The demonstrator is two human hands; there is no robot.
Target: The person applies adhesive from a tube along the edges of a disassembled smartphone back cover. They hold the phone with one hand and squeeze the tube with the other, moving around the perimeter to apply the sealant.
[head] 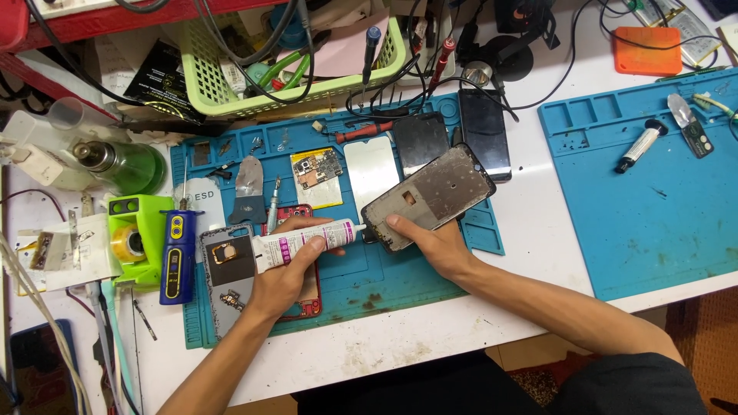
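Note:
My left hand [280,277] grips a white glue tube [307,240] with pink print. Its nozzle points right and meets the lower-left corner of a dark phone frame [434,192]. My right hand [430,244] holds that frame by its near edge, thumb on top, tilted over a blue work mat [361,284]. Under my left hand lies a red phone case [307,303], and beside it a grey phone back [227,277] with parts on it.
Two dark phone screens [486,134] and a silver plate [371,173] lie at the mat's back. A blue handheld tool [178,257] and a green tape holder [132,238] sit left. A green basket [223,84] of cables stands behind. A second blue mat [653,207] lies right.

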